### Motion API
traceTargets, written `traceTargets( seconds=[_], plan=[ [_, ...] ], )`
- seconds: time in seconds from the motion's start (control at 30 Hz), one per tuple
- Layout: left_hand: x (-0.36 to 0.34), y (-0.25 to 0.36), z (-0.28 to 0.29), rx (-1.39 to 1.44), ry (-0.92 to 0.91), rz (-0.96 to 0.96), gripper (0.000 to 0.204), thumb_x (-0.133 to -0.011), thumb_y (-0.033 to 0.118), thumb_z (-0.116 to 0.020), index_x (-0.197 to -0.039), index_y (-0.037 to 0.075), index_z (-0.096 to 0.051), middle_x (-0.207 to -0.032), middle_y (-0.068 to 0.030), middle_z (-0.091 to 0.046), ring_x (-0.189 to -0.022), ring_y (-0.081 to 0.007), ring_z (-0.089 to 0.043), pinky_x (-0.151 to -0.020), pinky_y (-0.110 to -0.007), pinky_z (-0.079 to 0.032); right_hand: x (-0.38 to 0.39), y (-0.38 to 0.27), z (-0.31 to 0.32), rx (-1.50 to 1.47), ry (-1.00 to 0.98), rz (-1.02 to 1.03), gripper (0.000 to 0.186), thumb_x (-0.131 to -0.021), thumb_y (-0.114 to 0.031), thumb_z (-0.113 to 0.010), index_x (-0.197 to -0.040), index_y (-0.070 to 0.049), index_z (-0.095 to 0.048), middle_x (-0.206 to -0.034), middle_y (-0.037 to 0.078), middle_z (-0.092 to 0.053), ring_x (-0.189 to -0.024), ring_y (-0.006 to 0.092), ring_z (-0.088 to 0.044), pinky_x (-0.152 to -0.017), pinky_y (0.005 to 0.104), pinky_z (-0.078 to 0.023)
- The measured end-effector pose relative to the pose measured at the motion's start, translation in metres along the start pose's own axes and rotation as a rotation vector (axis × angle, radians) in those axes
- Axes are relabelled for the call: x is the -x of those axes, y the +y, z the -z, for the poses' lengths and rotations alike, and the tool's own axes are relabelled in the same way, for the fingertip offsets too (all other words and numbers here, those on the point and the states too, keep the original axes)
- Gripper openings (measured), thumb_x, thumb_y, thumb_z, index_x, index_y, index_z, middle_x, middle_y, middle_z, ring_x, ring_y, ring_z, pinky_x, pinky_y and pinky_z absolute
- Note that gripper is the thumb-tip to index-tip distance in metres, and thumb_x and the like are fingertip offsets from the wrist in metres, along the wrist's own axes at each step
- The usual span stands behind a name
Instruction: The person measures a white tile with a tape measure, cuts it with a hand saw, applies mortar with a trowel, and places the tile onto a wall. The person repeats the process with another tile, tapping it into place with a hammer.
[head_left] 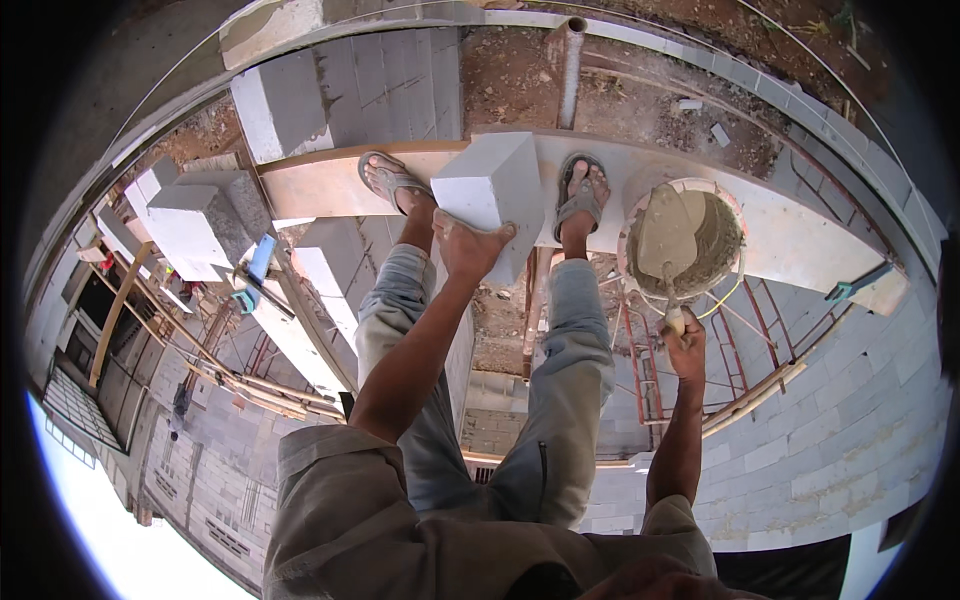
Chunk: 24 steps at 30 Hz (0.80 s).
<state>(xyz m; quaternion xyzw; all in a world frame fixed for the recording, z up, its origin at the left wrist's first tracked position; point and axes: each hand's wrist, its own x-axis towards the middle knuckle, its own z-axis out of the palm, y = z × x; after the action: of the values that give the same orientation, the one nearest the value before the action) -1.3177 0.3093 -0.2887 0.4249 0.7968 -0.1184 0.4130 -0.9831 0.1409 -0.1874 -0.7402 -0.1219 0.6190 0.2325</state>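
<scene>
My left hand (470,240) grips the lower end of a light grey block (490,175) between my sandalled feet, over a plank (740,250). With fingers wrapped round the handle of a trowel (664,230), my right hand (683,342) holds the blade over a bucket (728,255) of wet grey mortar, which sits on the plank to the right of my right foot (582,195). Mortar coats the trowel's blade.
More blocks (197,222) stand at the left, near a blue clamp-like tool (260,258). A vertical pipe (570,75) rises beyond the plank. Red scaffolding (770,330), wooden poles and a block wall (850,420) lie below and right. The plank's edges drop away to lower ground.
</scene>
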Motion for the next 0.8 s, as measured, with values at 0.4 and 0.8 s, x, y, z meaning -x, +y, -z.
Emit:
traceTargets(
  seconds=[0.4,0.8],
  plan=[
    [-0.013,-0.023,0.042,0.348,-0.084,0.120,0.081,-0.064,0.047,-0.082,-0.121,-0.005,-0.059,-0.116,-0.0231,-0.065,-0.112,-0.0350,-0.060,-0.098,-0.042,-0.043,-0.174,-0.315,-0.250,0.885,-0.130,0.860,0.047,-0.082,-0.030,-0.072,-0.118,-0.001,-0.062,-0.090,0.017,-0.071,-0.078,0.0274,-0.070,-0.073,0.0374,-0.053],
    [-0.050,-0.047,0.071,0.534,0.179,0.270,0.102,-0.064,0.042,-0.084,-0.136,-0.012,-0.037,-0.127,-0.0282,-0.054,-0.120,-0.0386,-0.052,-0.106,-0.040,-0.037,-0.195,-0.346,-0.361,1.421,0.184,0.988,0.053,-0.083,-0.037,-0.068,-0.127,-0.009,-0.060,-0.095,0.018,-0.069,-0.084,0.0345,-0.068,-0.075,0.0440,-0.053]
  ],
)
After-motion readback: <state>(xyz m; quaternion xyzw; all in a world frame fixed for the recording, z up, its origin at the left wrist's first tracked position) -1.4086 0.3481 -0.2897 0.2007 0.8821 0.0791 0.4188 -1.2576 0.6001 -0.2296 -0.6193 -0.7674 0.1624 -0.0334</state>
